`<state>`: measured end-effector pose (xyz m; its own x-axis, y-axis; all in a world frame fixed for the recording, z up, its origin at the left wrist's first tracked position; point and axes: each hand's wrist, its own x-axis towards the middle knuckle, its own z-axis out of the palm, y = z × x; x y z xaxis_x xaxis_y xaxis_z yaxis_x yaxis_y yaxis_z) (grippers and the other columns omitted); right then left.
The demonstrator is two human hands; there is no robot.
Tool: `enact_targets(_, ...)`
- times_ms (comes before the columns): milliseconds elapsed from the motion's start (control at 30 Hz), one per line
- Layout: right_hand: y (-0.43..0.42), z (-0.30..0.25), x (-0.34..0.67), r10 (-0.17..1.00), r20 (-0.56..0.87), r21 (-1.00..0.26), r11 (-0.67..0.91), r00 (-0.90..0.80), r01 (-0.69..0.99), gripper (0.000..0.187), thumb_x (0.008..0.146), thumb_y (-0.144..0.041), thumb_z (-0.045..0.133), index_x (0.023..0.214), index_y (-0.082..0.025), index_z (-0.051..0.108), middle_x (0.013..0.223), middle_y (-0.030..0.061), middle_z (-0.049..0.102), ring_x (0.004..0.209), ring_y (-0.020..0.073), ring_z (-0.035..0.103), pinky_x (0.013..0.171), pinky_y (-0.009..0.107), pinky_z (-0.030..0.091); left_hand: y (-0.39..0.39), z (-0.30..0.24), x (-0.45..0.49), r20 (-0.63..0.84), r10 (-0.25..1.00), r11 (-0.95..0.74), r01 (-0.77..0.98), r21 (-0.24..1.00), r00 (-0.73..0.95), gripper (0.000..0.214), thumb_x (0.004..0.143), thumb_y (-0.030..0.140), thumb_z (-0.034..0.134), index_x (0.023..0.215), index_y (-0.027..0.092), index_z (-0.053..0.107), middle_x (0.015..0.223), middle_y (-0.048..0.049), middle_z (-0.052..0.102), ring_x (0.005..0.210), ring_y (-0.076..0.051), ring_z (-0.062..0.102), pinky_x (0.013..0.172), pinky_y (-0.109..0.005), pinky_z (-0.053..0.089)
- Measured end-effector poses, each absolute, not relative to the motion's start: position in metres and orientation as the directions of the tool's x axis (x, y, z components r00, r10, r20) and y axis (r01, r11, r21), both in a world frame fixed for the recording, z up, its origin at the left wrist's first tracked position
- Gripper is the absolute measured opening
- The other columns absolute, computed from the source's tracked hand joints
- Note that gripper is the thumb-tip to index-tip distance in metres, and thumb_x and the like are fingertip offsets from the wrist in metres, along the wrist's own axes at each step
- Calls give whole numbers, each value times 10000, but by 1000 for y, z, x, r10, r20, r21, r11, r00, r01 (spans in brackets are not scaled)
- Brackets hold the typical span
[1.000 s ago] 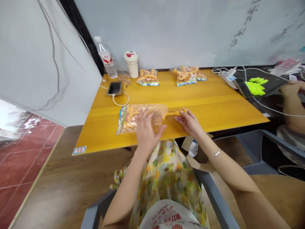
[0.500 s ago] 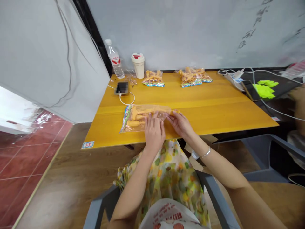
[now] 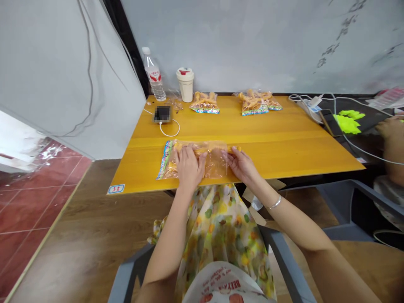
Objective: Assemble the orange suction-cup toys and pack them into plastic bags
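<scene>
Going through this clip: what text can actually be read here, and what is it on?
"33": sticker on the front corner of the yellow table.
"BE...", rest unclear: red letters on the white printed sheet at the bottom of the view.
Water bottle: red label, too small to read.
Clear plastic bag: printed strip too blurred to read.

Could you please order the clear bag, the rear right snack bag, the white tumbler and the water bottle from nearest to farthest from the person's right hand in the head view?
1. The clear bag: under the right hand, touching it.
2. The snack bag: back of the table, ahead.
3. The white tumbler: back edge, leftward.
4. The water bottle: back-left corner.
</scene>
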<state>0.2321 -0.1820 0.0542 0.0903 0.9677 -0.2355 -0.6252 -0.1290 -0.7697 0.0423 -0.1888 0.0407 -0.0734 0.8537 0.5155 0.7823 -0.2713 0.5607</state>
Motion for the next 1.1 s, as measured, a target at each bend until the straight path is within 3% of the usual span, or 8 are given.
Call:
enact_targets(300, -189, 52, 221, 968, -237, -751, -131, 80, -647, 240, 799, -270, 817, 807, -243, 579, 804, -1, 777, 906, 163, 779, 862, 257, 656, -194, 49, 40, 515, 853, -248, 802, 543, -85, 618, 1004, 580, 298, 1233, 85, 589, 1201, -226, 668, 1265, -374, 551, 1206, -618, 226)
enact_targets(500, -203, 58, 216, 968, -250, -729, -187, 2, -658, 225, 782, -310, 830, 819, -231, 622, 833, -6, 784, 868, 123, 771, 791, 178, 633, -215, 61, 57, 560, 825, -417, 756, 504, 82, 593, 951, 590, 498, 1332, 138, 550, 1384, -214, 593, 1439, -391, 425, 1239, -632, 167)
enact_targets(567, -208, 62, 213, 980, -198, -750, -163, -18, -641, 270, 753, -322, 853, 855, -245, 615, 863, -30, 781, 859, 107, 763, 782, 173, 626, -219, 65, 64, 576, 808, -461, 743, 486, 125, 471, 946, 530, 551, 1247, 172, 609, 1380, -181, 610, 1462, -386, 409, 1247, -636, 153)
enact_targets(667, -213, 64, 211, 990, -127, -784, -135, -55, -605, 378, 697, -315, 889, 921, -269, 589, 902, -55, 766, 837, 91, 746, 839, 202, 618, -220, 68, 69, 597, 794, -482, 717, 503, 114, 253, 1005, 347, 472, 1023, 193, 671, 1313, -137, 671, 1449, -329, 459, 1257, -614, 182)
enact_targets(733, -216, 61, 209, 992, -100, -817, -129, -81, -563, 411, 687, -320, 890, 940, -280, 568, 906, -62, 741, 838, 95, 732, 860, 225, 613, -220, 68, 70, 614, 784, -498, 686, 530, 94, 263, 1016, 275, 428, 955, 197, 671, 1256, -120, 714, 1432, -294, 495, 1263, -599, 201)
enact_targets(867, -221, 51, 201, 995, -14, -919, -54, -103, -390, 387, 717, -358, 847, 975, -292, 566, 953, -54, 693, 880, 117, 692, 876, 258, 596, -223, 67, 75, 658, 748, -550, 636, 541, 87, 272, 1021, 242, 408, 1007, 204, 676, 1213, -95, 756, 1421, -269, 520, 1273, -604, 197)
enact_targets(1100, -221, 55, 184, 944, 180, -983, 165, -277, -74, 293, 727, -425, 767, 990, -311, 706, 1070, 59, 728, 1230, 292, 601, 1085, 425, 489, -236, 70, 88, 736, 674, -625, 582, 521, 64, 266, 1015, 200, 404, 960, 212, 663, 1165, -90, 774, 1388, -244, 556, 1259, -575, 302)
